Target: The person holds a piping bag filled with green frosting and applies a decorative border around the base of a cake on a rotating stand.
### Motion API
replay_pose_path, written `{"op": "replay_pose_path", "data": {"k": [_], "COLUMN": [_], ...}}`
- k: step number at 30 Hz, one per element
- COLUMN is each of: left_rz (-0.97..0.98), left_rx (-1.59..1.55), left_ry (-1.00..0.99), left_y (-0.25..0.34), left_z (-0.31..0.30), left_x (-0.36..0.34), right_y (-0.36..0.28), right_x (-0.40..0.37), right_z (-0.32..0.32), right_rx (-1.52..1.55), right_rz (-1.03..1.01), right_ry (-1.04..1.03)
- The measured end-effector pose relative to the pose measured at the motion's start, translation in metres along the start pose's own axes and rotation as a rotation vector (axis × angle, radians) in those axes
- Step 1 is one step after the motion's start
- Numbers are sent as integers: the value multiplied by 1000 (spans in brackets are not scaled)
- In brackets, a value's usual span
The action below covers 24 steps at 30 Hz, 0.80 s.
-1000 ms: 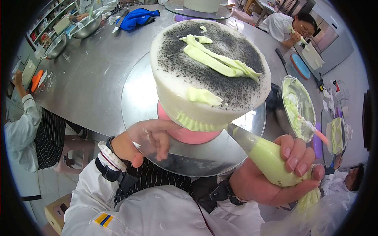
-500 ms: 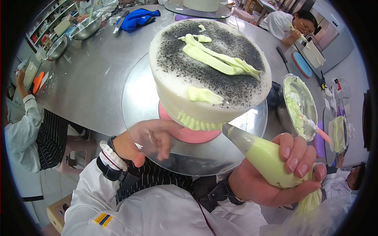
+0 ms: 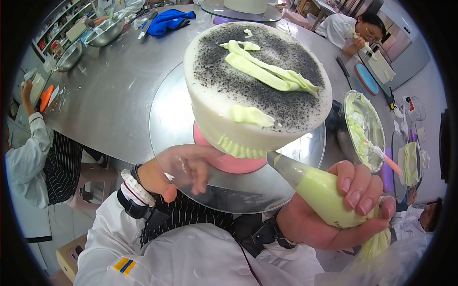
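Observation:
A round white cake form (image 3: 248, 128) with black crumbs and pale green cream strips on top stands over a glass turntable (image 3: 167, 109) with a pink base (image 3: 234, 165). Ruffled green cream (image 3: 241, 148) runs along its lower near edge. My right hand (image 3: 341, 207) is wrapped round a piping bag (image 3: 324, 193) of green cream, its metal tip at the right end of the ruffle. My left hand (image 3: 183, 171) is at the turntable's near left edge, fingers apart and partly seen through the glass, holding nothing.
Right of the cake form, a metal bowl (image 3: 347, 138) holds green cream and a spatula. A blue cloth (image 3: 169, 21) and metal bowls (image 3: 107, 35) lie at the back left. One person (image 3: 334, 31) pipes at the back right; others are at the left and lower right.
The cake form has shifted very slightly right, and the cream ruffle reaches a little further right at the piping tip. Both hands look almost unmoved.

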<state>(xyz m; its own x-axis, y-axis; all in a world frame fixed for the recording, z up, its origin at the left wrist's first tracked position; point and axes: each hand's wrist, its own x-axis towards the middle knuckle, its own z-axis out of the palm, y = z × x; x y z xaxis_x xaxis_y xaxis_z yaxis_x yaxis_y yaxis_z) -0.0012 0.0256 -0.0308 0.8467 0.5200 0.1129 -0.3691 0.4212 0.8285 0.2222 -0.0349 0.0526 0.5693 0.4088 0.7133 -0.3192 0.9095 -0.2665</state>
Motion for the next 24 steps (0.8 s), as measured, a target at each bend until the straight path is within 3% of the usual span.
{"op": "replay_pose_path", "data": {"k": [15,21,24], "left_rz": [18,32,35], "left_rx": [-38,18,-40], "left_ry": [58,-37,29], "left_y": [0,-3,-3], "left_z": [-1,-4,-1], "left_x": [-2,0,0], "right_y": [-1,-2,-1], "right_x": [0,0,0], "right_z": [-1,-5,-5], "right_rx": [-22,-18,-19], "right_rz": [-5,-3,-3], "right_ry": [-4,-5,-11]}}
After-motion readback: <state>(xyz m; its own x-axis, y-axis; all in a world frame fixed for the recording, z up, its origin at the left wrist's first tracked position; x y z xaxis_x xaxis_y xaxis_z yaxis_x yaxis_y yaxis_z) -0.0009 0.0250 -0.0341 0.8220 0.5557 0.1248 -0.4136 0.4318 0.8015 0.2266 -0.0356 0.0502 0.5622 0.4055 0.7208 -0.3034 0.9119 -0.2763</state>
